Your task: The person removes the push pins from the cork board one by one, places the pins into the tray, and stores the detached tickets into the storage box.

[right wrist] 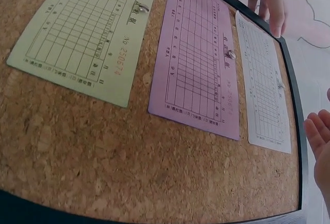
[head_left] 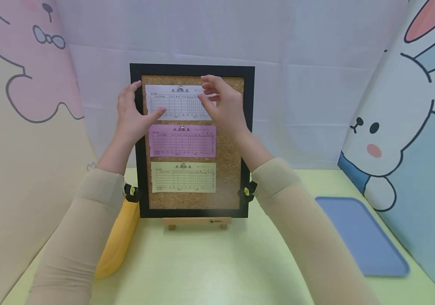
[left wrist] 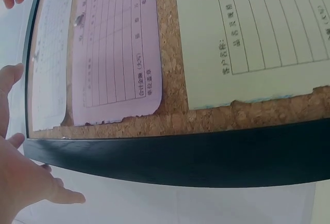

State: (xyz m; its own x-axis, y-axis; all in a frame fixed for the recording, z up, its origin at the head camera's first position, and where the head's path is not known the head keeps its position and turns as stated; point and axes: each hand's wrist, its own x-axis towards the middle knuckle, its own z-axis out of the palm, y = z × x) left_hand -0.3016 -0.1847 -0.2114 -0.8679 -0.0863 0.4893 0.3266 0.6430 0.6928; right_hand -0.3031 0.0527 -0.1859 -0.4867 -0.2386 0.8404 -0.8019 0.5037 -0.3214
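A cork board [head_left: 229, 173] in a black frame [head_left: 194, 213] stands upright. Three printed receipt slips hang on it one above another: white [head_left: 172, 103] at the top, purple-pink [head_left: 183, 144] in the middle, pale yellow [head_left: 183, 180] lowest. Each has a small shiny pin [right wrist: 143, 8] at its top edge. My left hand [head_left: 130, 113] is at the frame's upper left, fingers spread, its thumb overlapping the white slip in the head view. Before the white slip's upper right corner, my right hand [head_left: 227, 103] has loosely bent fingers and holds nothing.
The board leans on a small wooden easel [head_left: 198, 221] on a pale green table [head_left: 202, 262]. A yellow container [head_left: 116, 241] lies at the left, partly behind my left sleeve. On the right is a blue tray [head_left: 370, 237]. Cartoon-printed walls and a white cloth surround the table.
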